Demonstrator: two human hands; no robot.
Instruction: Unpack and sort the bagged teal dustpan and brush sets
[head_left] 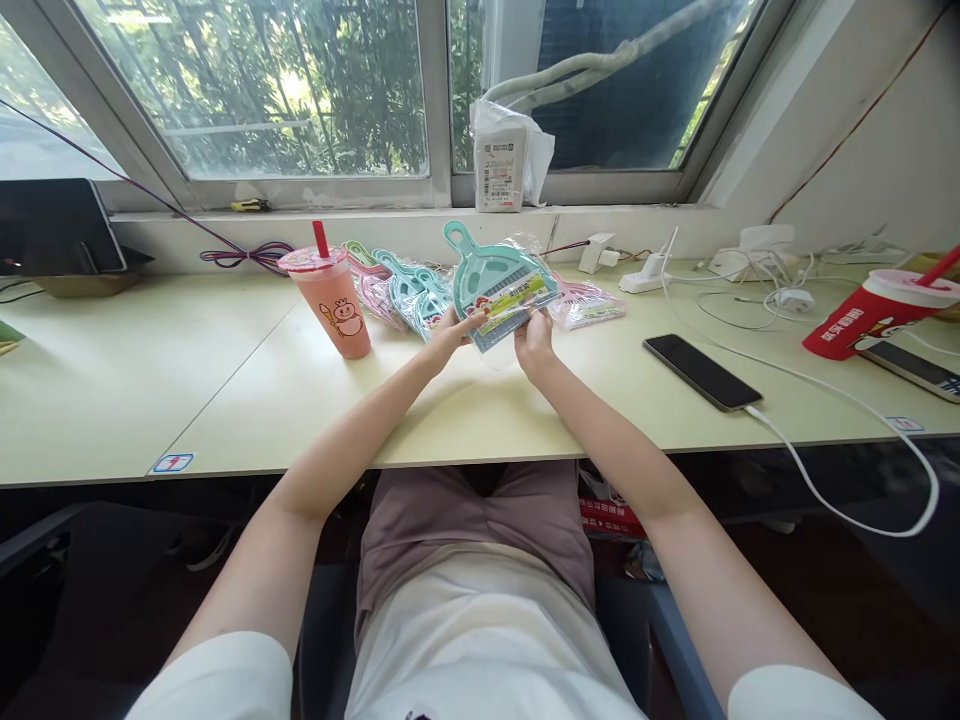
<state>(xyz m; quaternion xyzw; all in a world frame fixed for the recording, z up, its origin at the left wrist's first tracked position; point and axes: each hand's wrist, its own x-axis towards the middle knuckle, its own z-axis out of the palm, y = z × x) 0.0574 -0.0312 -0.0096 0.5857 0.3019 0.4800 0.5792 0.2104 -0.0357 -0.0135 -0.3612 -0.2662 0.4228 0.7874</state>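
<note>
Both hands hold a teal plastic dustpan (491, 268) in clear wrapping, tilted above the tabletop with its loop handle pointing up and left. A yellow-green label lies across its front. My left hand (448, 338) is closed on the lower left edge, thumb over the front. At the lower right edge, my right hand (535, 340) grips the wrapping, its fingers partly hidden. Behind to the left lies a pile of similar teal wrapped pieces (409, 285), with pink wrapped pieces (375, 292) beside it. Another pink wrapped piece (589, 303) lies to the right.
A pink drink cup (334, 310) with a straw stands left of my hands. To the right are a phone (703, 370) on a white cable, a red cup (862, 315) and tangled chargers (780, 270). A tablet (60, 228) stands far left. A white box (500, 170) sits on the sill.
</note>
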